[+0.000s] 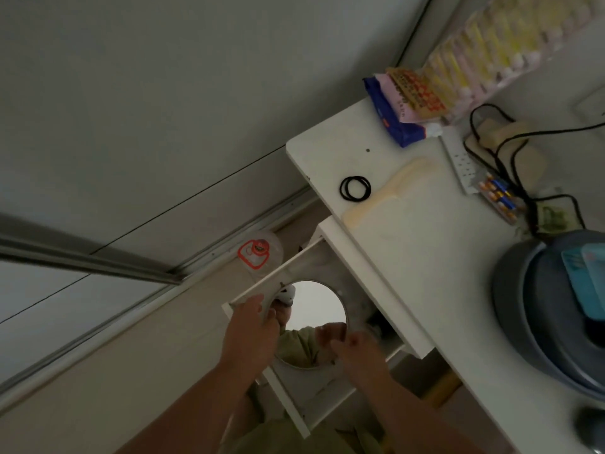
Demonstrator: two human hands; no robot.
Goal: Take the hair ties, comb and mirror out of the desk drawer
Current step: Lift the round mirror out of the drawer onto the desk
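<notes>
Hair ties (355, 189) and comb (389, 191) already out on the surface (425, 257). Round mirror (322, 309) left in the drawer (258, 286), gripped at its edges by fingers of left hand (250, 332) and right hand (355, 350).

Person — left hand (252, 332) and right hand (357, 352) bare, forearms bare, no sleeves; olive-green garment at the lap.
</notes>
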